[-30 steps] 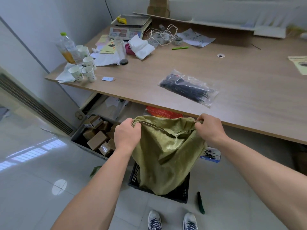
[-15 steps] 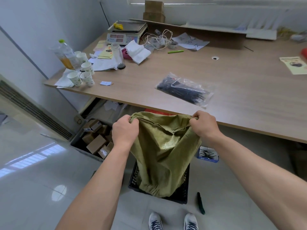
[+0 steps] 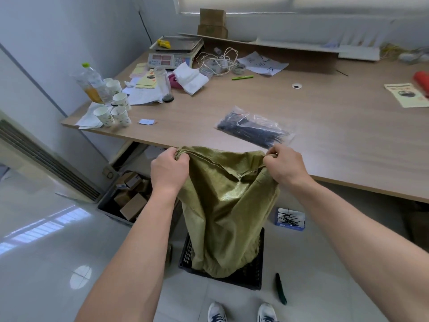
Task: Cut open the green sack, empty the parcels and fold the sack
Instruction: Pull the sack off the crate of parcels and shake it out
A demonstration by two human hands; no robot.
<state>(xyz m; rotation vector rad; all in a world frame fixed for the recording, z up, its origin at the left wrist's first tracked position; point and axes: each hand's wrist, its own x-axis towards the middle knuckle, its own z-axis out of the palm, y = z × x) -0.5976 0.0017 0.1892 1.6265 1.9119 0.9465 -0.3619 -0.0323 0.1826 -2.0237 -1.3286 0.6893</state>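
Note:
The green woven sack (image 3: 227,205) hangs limp in front of me, its top edge level with the table's front edge. My left hand (image 3: 168,169) grips the sack's top left corner. My right hand (image 3: 284,165) pinches the top right corner. The sack's lower end droops into a black plastic crate (image 3: 255,273) on the floor. Brown cardboard parcels (image 3: 132,201) lie in a grey bin under the table's left end. A green-handled cutter (image 3: 281,289) lies on the floor right of the crate.
The wooden table (image 3: 336,140) carries a clear bag of black cable ties (image 3: 255,131), paper cups (image 3: 111,115), a bottle (image 3: 91,83), a scale (image 3: 174,52) and papers. A small box of ties (image 3: 290,219) sits on the floor. My shoes (image 3: 241,312) stand by the crate.
Both hands have lifted the sack's top edge higher, up to the table's front edge, and spread slightly apart. The sack's bottom still trails in the crate.

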